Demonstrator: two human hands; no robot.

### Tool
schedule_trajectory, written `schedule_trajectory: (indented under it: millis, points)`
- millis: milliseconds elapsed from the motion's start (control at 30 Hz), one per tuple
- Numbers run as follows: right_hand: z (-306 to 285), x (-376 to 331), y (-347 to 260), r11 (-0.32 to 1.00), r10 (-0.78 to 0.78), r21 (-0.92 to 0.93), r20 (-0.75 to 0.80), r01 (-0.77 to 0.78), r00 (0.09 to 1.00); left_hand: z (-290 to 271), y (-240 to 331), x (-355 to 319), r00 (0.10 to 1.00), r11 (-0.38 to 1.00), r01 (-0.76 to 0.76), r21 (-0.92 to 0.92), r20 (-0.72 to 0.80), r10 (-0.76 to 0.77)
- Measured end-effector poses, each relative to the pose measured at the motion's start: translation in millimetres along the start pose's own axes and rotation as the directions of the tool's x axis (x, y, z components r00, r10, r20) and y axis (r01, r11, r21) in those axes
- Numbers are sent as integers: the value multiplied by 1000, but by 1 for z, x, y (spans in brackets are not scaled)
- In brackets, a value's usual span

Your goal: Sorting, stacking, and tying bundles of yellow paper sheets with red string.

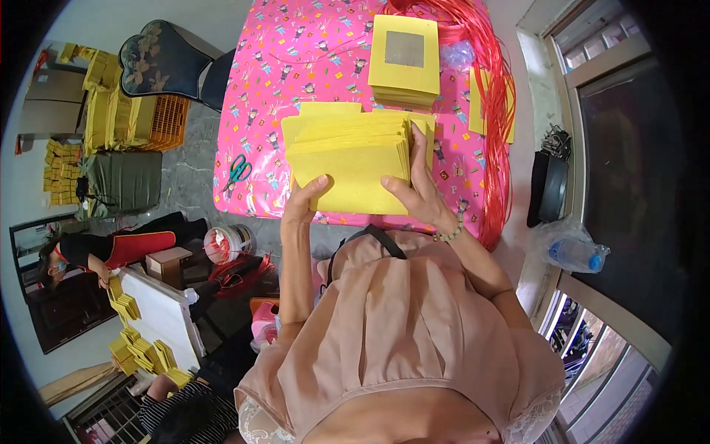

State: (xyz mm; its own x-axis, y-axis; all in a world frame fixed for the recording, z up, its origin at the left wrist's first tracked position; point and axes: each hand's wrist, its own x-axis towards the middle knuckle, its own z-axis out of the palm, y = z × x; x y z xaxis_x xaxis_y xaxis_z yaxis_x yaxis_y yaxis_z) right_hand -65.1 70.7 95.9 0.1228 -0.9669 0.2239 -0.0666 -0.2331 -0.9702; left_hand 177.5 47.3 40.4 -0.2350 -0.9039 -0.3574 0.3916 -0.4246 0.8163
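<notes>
A thick stack of yellow paper sheets (pixel 351 166) is between my two hands, tilted up over the near edge of the table. My left hand (pixel 305 198) grips its lower left corner, thumb on the front face and fingers hidden behind. On the other side, my right hand (pixel 420 186) wraps the right edge, its thumb pressed on the face and its fingers along the layered edges. Several yellow sheets (pixel 329 108) show behind the held stack. Farther back stands a neat pile of yellow paper (pixel 404 78) bearing a silver square on top.
Red plastic strings (pixel 494 111) hang along the right side of the pink patterned table cover (pixel 285 63). Green-handled scissors (pixel 238 170) lie at left. Two other people work at a white table (pixel 159 307) with yellow bundles. A dark chair (pixel 159 59) stands at far left.
</notes>
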Motion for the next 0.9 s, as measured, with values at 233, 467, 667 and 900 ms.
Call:
schedule_trajectory:
  millis: [233,467,667,900]
  points:
    - [-2,3,7,1000,-1,22,-11,2,1000,14,6,1,1000,1000,-13,6,-12,13]
    - [-19,14,34,741,443,590,-70,-321,894,34,26,16,979,967,-148,-209,105,173]
    - [6,4,32,714,478,677,-285,-179,831,68,-25,16,991,917,16,-400,129,40]
    - [20,-15,3,843,396,509,-366,-175,842,89,-4,23,998,974,54,-220,-18,-60]
